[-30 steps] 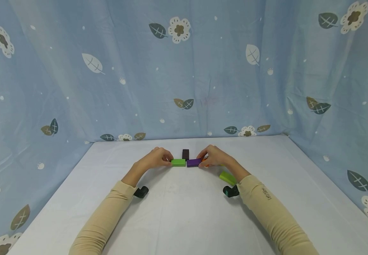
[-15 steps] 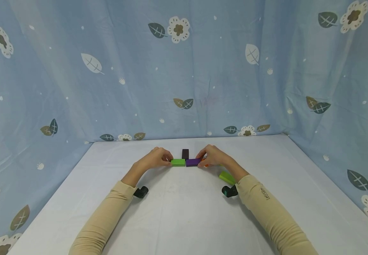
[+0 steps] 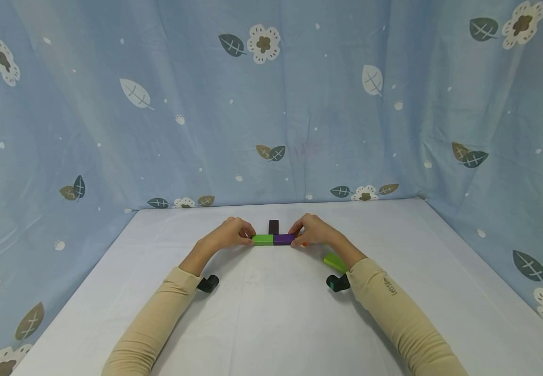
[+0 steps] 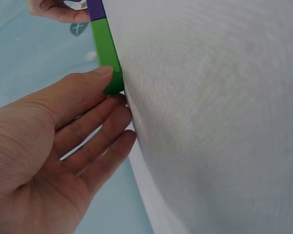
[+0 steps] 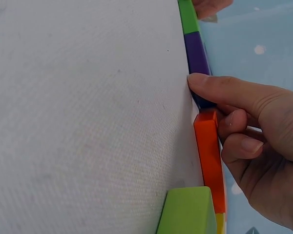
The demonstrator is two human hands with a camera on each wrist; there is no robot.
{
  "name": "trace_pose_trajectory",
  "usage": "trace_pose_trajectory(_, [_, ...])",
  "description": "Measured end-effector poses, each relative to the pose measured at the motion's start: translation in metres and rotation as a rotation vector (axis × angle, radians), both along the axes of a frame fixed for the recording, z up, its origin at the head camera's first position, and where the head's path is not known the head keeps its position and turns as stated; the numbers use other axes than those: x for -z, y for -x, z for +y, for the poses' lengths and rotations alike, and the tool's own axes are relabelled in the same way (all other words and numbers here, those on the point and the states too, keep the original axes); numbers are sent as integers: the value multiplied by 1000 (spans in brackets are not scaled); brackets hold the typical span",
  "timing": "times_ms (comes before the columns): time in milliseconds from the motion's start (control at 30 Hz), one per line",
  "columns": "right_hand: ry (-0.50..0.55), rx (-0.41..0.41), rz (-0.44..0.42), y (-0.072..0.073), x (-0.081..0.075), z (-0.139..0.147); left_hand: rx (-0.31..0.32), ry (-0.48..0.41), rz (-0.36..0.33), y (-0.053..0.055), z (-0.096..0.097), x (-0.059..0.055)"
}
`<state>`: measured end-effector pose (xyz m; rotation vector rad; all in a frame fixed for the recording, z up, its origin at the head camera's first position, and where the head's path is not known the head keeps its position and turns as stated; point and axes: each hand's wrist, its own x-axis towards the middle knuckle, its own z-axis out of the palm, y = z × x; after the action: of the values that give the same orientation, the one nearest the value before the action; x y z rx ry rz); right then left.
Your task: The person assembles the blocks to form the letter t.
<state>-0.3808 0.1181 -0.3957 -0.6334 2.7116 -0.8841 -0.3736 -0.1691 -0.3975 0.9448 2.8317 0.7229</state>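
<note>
My left hand (image 3: 229,233) pinches the outer end of a green block (image 3: 263,240), its thumb on the near face in the left wrist view. At the far end of a purple block (image 3: 283,239), my right hand (image 3: 317,230) holds on between thumb and fingers. The two blocks lie in one line on the white table, their inner ends touching. Just behind where they meet stands a dark brown block (image 3: 273,227). An orange block (image 5: 209,151) lies close beside the right fingers, mostly hidden by that hand in the head view.
A lime green block (image 3: 334,262) lies near the right wrist, with a bit of yellow block (image 5: 219,223) behind it. Dark wrist devices (image 3: 208,283) sit under both forearms. A blue patterned curtain (image 3: 271,104) closes off the table's back and sides.
The right hand has slid the purple block left, closing a small gap until it touches the green block. The left hand and the green block have stayed in place.
</note>
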Motion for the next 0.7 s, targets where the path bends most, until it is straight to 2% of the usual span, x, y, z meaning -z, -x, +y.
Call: trace_pose_trajectory(700, [-8,15,-5,2,3,-1,0,2,-1,0,-1,1])
